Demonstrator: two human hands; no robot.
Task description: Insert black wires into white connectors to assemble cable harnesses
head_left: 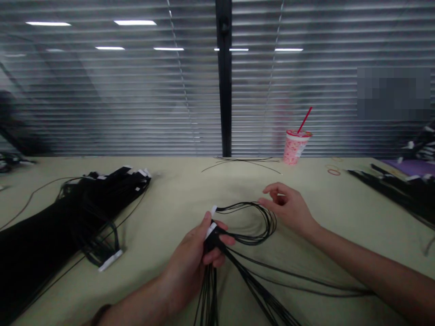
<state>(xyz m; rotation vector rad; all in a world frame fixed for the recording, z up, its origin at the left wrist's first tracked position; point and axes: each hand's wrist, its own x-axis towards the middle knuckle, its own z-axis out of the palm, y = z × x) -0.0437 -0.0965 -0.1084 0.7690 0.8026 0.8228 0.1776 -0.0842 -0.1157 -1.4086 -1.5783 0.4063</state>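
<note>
My left hand (200, 253) is closed around a black wire harness (213, 239), with a white connector (211, 229) showing between the thumb and fingers. Just above the thumb tip is a second white connector (214, 210). From there a loop of thin black wires (270, 222) curves out to the right and back to the hand. At the top of this loop is my right hand (288, 206), its thumb and forefinger apart and the other fingers curled. Whether the thumb touches the wires is unclear. More wires hang from the harness toward the near table edge.
A large pile of black wire harnesses (64, 217) lies on the left of the table (176, 185). More harnesses (401, 194) lie at the right. Behind are loose wires (243, 160), a pink cup with a red straw (294, 149) and rubber bands (333, 171), before a blinded window.
</note>
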